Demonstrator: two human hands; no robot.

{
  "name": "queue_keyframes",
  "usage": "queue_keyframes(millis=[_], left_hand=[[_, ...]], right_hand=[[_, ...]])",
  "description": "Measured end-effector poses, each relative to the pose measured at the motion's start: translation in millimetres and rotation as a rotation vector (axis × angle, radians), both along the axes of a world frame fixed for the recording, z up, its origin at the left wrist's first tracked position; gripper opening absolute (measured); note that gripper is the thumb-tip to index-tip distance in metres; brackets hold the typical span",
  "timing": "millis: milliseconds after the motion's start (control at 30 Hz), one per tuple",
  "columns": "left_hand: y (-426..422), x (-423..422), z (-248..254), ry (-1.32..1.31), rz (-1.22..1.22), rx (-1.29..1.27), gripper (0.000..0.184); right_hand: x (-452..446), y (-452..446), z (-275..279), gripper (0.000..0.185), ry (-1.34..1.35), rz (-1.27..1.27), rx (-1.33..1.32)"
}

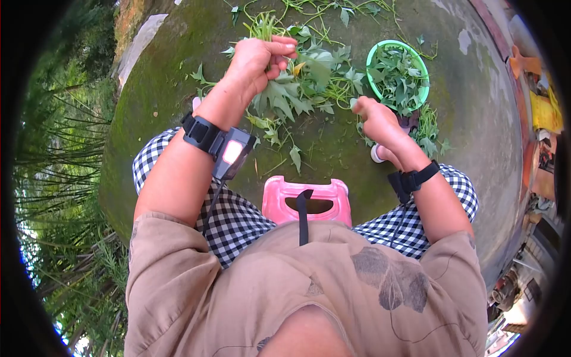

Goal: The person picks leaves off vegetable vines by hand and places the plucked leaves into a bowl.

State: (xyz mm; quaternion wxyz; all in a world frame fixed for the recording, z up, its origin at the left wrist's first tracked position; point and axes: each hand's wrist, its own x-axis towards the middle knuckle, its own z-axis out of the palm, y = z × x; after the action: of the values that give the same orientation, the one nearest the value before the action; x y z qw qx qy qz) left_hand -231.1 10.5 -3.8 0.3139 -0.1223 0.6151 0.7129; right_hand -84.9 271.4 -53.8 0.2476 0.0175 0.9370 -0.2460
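Observation:
My left hand (260, 60) is closed around a bunch of sweet potato leaves (279, 98). The cut stems stick out above the fist and the broad lobed leaves hang below it. To the right, my right hand (379, 123) is held just below a green plastic basket (370, 72), its fingers curled together. A small pale green bit shows at its fingertips, too small to name. Sweet potato leaves (398, 77) fill the basket. More leafy stems (342, 89) lie loose on the ground between the two hands.
Long bare vines (321, 15) trail over the mossy concrete ground (172, 77) at the far side. Another leaf pile (427, 131) lies beside the basket. A pink plastic stool (276, 205) shows between my knees. Bushes (65, 178) grow on the left; assorted clutter, including a yellow item (546, 113), lines the right.

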Motion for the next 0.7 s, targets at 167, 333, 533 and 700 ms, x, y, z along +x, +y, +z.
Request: queue_keyframes(millis=[167, 333, 533, 700], left_hand=[[8.1, 5.1, -1.5, -0.068, -0.042, 0.015, 0.019], [13.3, 7.8, 1.3, -0.074, -0.035, -0.001, 0.018], [17.0, 9.8, -2.3, -0.035, -0.010, -0.053, 0.013], [17.6, 9.5, -4.4, -0.013, -0.008, -0.065, 0.015]], right_hand=[[-16.5, -15.4, 49.6, 0.066, -0.680, -0.159, -0.692], [-10.3, -15.8, 21.6, 0.083, -0.306, 0.244, -0.293], [-15.2, -23.1, 36.3, 0.076, -0.547, -0.277, -0.713], [-4.3, -18.8, 17.3, 0.081, -0.770, -0.387, -1.044]])
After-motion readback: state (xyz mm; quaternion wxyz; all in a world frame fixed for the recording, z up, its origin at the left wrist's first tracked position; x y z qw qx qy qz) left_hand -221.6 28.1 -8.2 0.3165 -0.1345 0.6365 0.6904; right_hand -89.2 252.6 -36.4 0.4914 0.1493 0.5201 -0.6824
